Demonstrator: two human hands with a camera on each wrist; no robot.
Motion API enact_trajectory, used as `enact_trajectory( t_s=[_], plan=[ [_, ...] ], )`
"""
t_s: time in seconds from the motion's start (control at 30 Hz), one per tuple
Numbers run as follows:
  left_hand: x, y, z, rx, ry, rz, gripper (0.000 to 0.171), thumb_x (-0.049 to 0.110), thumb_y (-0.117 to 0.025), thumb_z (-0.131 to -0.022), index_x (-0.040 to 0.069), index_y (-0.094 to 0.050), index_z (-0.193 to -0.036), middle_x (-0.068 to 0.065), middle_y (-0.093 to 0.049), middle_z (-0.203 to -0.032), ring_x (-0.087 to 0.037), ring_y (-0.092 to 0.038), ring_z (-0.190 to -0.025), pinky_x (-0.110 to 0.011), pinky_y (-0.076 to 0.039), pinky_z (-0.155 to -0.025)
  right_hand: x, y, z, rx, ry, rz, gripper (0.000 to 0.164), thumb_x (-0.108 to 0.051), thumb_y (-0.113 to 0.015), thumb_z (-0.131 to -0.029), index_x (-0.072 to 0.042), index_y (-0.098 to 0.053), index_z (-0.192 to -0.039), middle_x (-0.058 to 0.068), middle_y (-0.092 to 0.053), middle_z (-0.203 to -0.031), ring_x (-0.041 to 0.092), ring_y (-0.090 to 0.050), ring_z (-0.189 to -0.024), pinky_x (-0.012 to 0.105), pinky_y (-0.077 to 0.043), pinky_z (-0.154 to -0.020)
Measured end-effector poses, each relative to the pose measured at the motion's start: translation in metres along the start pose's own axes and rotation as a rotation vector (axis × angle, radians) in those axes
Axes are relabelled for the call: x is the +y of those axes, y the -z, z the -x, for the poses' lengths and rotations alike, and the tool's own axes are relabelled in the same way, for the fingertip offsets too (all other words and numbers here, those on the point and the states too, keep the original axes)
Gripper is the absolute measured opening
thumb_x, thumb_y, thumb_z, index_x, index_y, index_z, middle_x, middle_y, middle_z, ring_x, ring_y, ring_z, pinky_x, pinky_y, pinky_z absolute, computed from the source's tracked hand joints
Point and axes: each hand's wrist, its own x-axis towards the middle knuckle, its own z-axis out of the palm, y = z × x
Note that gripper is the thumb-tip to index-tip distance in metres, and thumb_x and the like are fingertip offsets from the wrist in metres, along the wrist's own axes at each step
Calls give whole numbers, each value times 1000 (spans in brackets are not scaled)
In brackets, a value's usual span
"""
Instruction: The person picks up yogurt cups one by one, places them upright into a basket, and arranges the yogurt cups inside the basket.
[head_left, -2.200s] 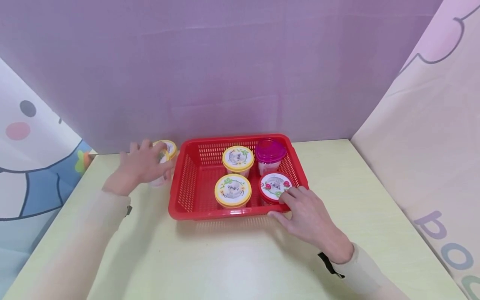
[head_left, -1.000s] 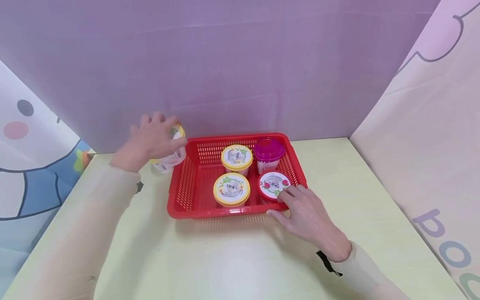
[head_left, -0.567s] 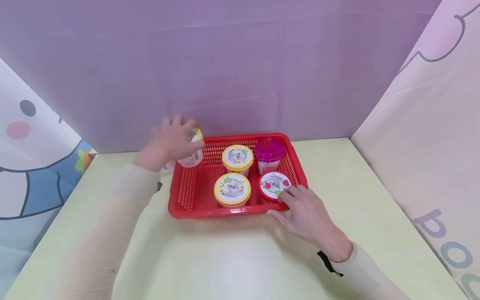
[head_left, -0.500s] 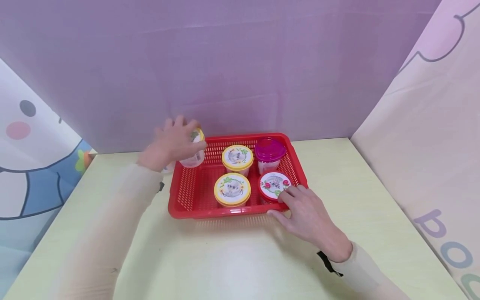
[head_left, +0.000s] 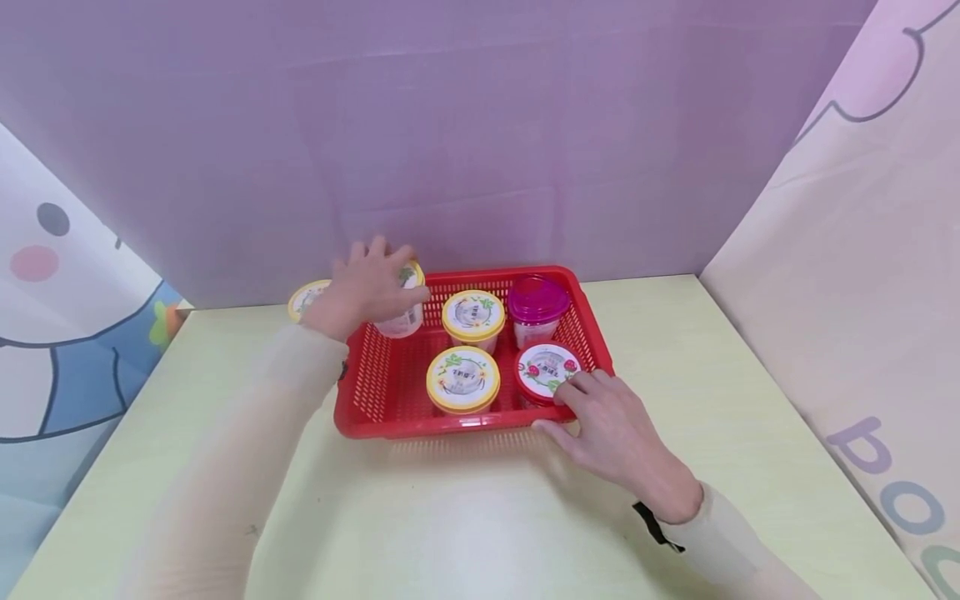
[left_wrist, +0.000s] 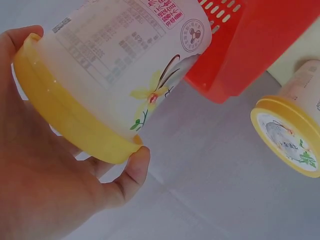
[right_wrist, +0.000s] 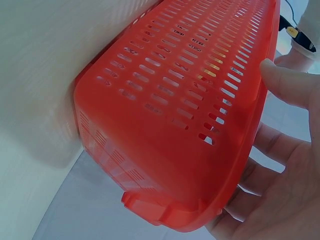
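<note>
My left hand (head_left: 367, 283) grips a paper yogurt cup (head_left: 405, 318) by its yellow lid, over the back left corner of the red plastic basket (head_left: 420, 427). In the left wrist view the thumb and fingers wrap the lid's edge, and the cup's printed side (left_wrist: 125, 55) faces the camera. My right hand (head_left: 611, 425) holds the basket's front rim near the right corner, thumb outside and fingers over the rim. Inside the basket are two yellow-lidded cups (head_left: 463, 379), a red-lidded cup (head_left: 547, 371) with strawberries on it, and a cup with a magenta lid (head_left: 538, 302).
Another yellow-lidded cup (head_left: 303, 298) stands on the pale table (head_left: 450, 533) left of the basket, partly hidden by my left hand. A purple cloth wall (head_left: 480, 150) rises right behind the basket. Printed cloth panels (head_left: 862, 275) close off both sides.
My left hand has lifted a yellow-lidded cup from the table at left and carried it rightward to the basket's back left corner. My right hand has stayed on the rim.
</note>
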Motion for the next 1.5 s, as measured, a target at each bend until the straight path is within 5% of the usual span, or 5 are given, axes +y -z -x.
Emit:
enact_trajectory(
  t_s=[0.67, 1.5],
  plan=[
    [-4, -25, -14, -108, -57, 12, 76, 53, -66, -89, 20, -40, -153, -20, -36, -146, -45, -31, -134, -73, -27, -108, -1, -2, -1, 2, -1, 0, 40, -45, -84, -80, -10, -70, -93, 0, -57, -82, 21, -53, -82, 36, -47, -70],
    [11, -41, -19, -239, 33, 15, 86, 49, -74, -86, 25, -33, -158, -16, -37, -141, -38, -32, -134, -64, -37, -107, -2, -1, -1, -2, 0, 0, 42, -45, -84, -80, -9, -71, -95, 1, -60, -85, 21, -54, -83, 36, -48, -71]
  ],
)
